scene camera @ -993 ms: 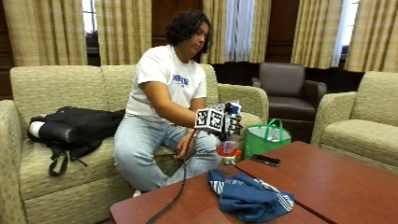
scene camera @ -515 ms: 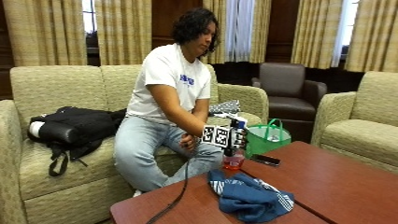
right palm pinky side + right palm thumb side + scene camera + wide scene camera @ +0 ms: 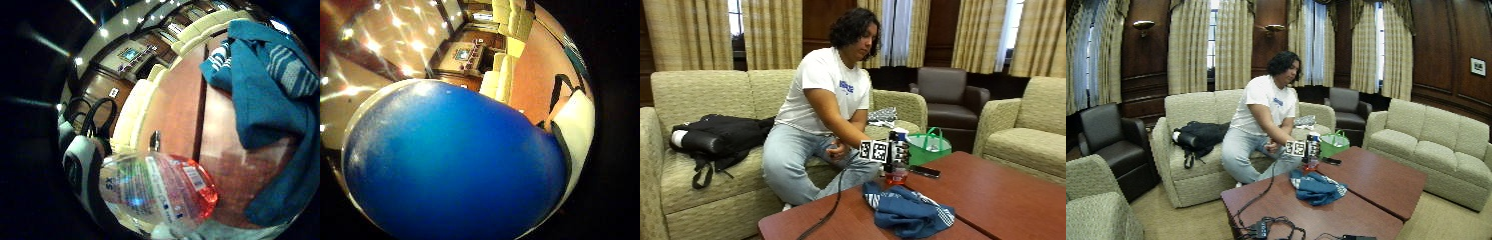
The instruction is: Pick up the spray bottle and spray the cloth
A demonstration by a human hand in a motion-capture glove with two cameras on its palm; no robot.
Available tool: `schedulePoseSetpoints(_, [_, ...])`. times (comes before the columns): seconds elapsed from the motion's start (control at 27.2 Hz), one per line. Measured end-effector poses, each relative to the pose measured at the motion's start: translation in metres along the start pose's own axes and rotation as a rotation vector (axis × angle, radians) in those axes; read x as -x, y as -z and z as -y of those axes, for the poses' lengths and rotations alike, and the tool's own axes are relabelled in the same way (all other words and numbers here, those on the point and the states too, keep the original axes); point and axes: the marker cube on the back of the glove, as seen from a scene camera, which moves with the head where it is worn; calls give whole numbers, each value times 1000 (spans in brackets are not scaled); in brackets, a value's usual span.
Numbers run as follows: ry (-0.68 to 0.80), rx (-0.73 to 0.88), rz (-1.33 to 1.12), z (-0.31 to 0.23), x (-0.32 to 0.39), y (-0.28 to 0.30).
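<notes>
A black backpack (image 3: 716, 140) lies on the beige sofa (image 3: 700, 95), beside the seated person. A green bag (image 3: 927, 148) stands past the reddish-brown tabletop (image 3: 999, 195), on which a dark phone (image 3: 925, 171) lies near the edge. A brown leather armchair (image 3: 947, 97) stands before the striped curtains (image 3: 983, 35).

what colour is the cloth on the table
Blue cloth with white-striped bands, clearest in the little finger side palm view.

Outside view faces the sofa across the table (image 3: 1013, 195); the wide one sits further back. Both palm cameras press close against the spray bottle (image 3: 160, 192), sharing table and cloth (image 3: 906, 212).
</notes>
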Motion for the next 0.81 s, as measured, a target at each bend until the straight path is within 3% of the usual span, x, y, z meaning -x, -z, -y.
schedulePoseSetpoints(0.81, [26,58,16,50,-7,-26])
